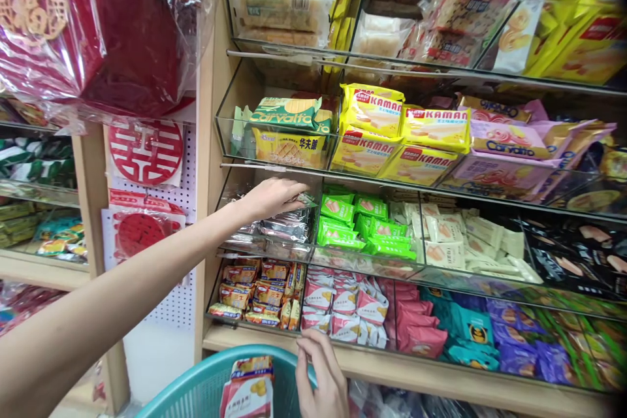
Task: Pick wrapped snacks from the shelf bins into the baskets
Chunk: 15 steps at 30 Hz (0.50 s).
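Note:
My left hand (281, 198) reaches in from the left over a shelf compartment of silver-and-dark wrapped packets (284, 227). Its fingers are stretched out to the right, palm down, just above the packets; the underside of the hand is hidden. Low in the middle, my right hand (323, 375) is closed on the rim of a teal plastic basket (183, 382), fingers bent at its right edge. Inside the basket lie a white-and-pink snack packet (249, 398) and an orange-and-blue snack packet (252, 368).
Clear shelf bins hold green packets (385, 225), yellow Kaman packs (372, 114), Carvalfo packs (284, 112) and small orange packets (264, 290). A clear front panel (362, 258) edges the bins. A red wrapped box (98, 32) hangs over the upper left, beside a wooden shelf post (210, 144).

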Tool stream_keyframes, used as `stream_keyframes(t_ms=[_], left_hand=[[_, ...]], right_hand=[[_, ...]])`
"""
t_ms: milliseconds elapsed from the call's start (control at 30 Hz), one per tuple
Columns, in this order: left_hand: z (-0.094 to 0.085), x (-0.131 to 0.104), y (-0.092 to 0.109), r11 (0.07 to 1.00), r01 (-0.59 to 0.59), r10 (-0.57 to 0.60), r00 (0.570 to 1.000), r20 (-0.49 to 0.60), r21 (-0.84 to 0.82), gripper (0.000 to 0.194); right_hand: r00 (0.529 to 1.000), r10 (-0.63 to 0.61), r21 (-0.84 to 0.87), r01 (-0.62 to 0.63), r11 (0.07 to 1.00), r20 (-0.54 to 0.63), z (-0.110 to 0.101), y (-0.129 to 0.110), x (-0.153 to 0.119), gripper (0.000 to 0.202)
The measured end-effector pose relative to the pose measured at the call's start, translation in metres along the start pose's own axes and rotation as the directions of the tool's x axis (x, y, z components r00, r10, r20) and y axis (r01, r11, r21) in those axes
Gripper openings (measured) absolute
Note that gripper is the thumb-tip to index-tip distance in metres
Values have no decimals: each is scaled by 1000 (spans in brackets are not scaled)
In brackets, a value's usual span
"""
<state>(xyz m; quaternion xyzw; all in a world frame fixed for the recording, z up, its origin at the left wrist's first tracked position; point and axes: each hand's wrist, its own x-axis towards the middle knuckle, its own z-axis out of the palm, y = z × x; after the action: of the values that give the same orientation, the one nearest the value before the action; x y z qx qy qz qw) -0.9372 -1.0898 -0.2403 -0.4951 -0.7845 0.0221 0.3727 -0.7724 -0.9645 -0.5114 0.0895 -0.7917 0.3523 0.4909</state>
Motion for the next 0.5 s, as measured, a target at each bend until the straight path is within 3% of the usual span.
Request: stream_keyframes(t_ms=[133, 300, 400, 500], left_hand=[[-5, -8, 6, 986, -76, 93, 989, -113, 145, 36], [-20, -20, 14, 986, -106, 138, 952, -273, 127, 37], [-34, -33, 25, 998, -70, 63, 908, -414, 0, 36], [-46, -52, 46, 962, -2, -159, 812, -562, -275, 36]], right_hand=[[1000, -7, 5, 7, 1000, -3, 0, -1, -1, 19], [999, 26, 11, -26, 1000, 30, -2, -1, -2, 19], [998, 19, -8, -18, 1000, 60, -6, -2, 1, 19], [996, -16, -10, 17, 1000, 92, -13, -7, 12, 20]])
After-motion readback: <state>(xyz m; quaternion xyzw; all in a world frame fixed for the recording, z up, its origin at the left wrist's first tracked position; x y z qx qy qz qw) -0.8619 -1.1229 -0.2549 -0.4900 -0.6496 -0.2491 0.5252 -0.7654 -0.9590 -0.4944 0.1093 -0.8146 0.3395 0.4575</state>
